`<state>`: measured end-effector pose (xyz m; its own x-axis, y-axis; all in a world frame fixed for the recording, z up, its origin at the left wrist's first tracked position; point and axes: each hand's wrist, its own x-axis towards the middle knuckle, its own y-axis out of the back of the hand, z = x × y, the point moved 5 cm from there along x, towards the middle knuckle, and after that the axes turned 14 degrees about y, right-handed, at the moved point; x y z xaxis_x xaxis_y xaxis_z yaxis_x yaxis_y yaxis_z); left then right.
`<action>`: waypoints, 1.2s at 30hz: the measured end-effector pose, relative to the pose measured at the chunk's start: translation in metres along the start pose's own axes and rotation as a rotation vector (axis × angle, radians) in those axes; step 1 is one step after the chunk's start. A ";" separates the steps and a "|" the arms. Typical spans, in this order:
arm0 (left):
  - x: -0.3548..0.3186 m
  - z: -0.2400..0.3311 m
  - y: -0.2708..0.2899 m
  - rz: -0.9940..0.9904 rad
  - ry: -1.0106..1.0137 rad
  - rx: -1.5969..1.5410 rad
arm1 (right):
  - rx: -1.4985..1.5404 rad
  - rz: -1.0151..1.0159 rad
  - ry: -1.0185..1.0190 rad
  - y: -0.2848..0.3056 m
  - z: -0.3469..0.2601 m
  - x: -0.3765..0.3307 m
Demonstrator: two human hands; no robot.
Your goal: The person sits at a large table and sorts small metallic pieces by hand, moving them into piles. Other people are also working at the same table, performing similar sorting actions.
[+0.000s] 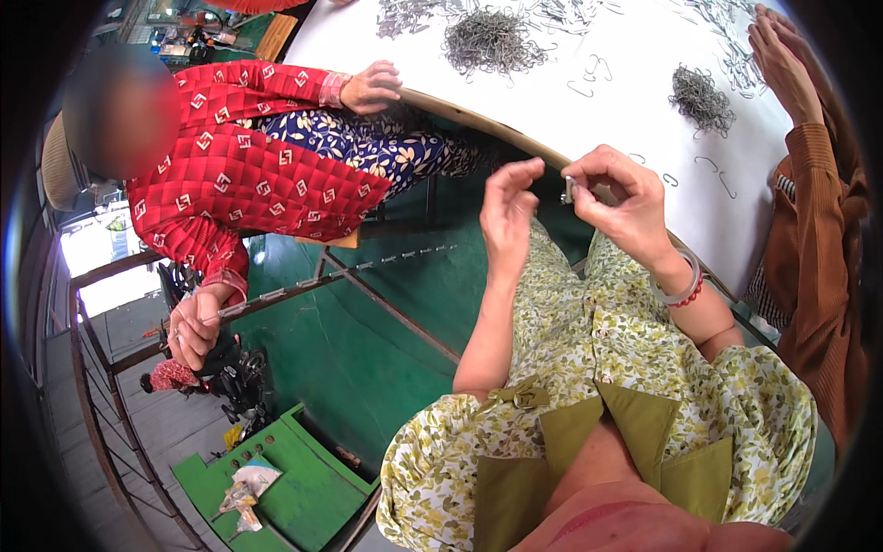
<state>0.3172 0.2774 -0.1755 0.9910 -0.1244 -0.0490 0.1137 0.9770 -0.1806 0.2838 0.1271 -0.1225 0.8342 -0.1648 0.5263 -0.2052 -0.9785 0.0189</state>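
My right hand (622,201) is pinched round a small silvery metal piece (567,190) at the table's near edge. Thumb and forefinger curl to meet at it, and they partly hide its shape. Just left of it, my left hand (511,219) is raised with its fingers bent but apart, holding nothing that shows. On the white table (635,120) beyond lie a large heap of dark wire hooks (487,42) and a smaller heap of hooks (702,99). Several loose hooks (716,177) lie apart near my right hand.
At left, a person in a red jacket (276,156) rests one hand (372,87) on the table edge; the other hand (196,324) is by a rail with metal pieces (313,279). Another person's hands (782,69) are at right. A green bench (303,478) stands lower left.
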 end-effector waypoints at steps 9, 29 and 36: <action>0.167 -0.072 -0.102 -0.266 -0.597 1.093 | -0.044 -0.100 0.129 -0.004 -0.019 -0.040; 0.102 -0.099 -0.119 -0.298 -0.714 1.130 | -0.024 -0.136 0.202 0.009 0.002 -0.085; 0.174 -0.140 -0.093 -0.300 -0.822 1.400 | 0.069 -0.134 0.032 0.008 0.035 -0.060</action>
<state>0.4688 0.1405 -0.3050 0.6409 -0.6520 0.4051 -0.1847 0.3812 0.9059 0.2499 0.1246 -0.1837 0.8350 -0.0296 0.5494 -0.0568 -0.9979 0.0326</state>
